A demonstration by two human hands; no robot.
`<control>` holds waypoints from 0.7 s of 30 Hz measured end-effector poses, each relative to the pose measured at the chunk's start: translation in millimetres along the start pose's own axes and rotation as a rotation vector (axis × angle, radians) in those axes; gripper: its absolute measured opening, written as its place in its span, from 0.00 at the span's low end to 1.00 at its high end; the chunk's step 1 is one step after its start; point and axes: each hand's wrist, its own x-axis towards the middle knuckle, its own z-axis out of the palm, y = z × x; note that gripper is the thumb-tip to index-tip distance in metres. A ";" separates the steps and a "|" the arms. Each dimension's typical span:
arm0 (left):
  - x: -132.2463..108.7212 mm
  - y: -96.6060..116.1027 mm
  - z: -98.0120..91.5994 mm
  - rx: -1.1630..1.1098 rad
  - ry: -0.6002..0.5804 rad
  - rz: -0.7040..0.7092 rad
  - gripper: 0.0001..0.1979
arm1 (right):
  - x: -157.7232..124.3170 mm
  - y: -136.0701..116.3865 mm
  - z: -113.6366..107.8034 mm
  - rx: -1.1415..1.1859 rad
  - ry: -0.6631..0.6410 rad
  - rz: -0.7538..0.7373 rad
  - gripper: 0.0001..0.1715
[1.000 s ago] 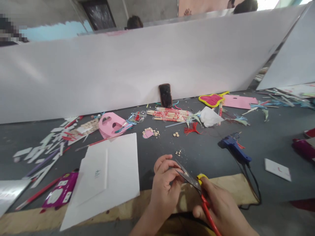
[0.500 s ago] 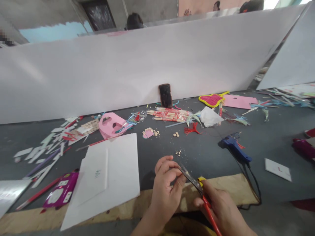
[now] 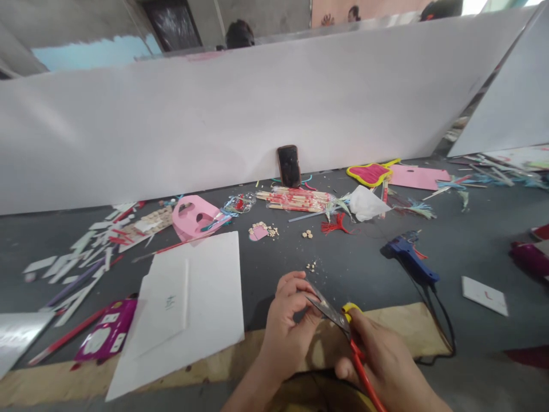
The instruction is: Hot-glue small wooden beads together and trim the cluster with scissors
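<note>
My right hand [image 3: 380, 355] is wrapped around a pair of scissors [image 3: 338, 319] with red and yellow handles. The blades stand apart and point up-left. Close to their tips, my left hand [image 3: 289, 323] has its fingers pinched together; what they hold is too small and hidden to make out. A tiny pale piece [image 3: 323, 301] shows between the blades. Just beyond the fingertips lie small pale bits [image 3: 310, 266] on the dark table. Farther off are a small cluster of beige pieces [image 3: 307, 234] and a pink paper scrap [image 3: 259, 233] ringed by similar pieces.
White sheets [image 3: 206, 303] lie left of my hands, beside a purple package [image 3: 107, 332]. A blue glue gun [image 3: 409, 258] with a black cord rests at right. Bundled sticks [image 3: 298, 199] lie before a phone [image 3: 289, 166], which leans on a white partition [image 3: 240, 126].
The scissors' blades have spread wider, and the yellow handle has lifted slightly away from the red one. My left hand stays nearly in place, still pinched.
</note>
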 end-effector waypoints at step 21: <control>-1.4 -3.6 5.6 0.235 0.118 0.087 0.06 | -0.9 4.9 1.5 -0.037 -0.035 0.019 0.15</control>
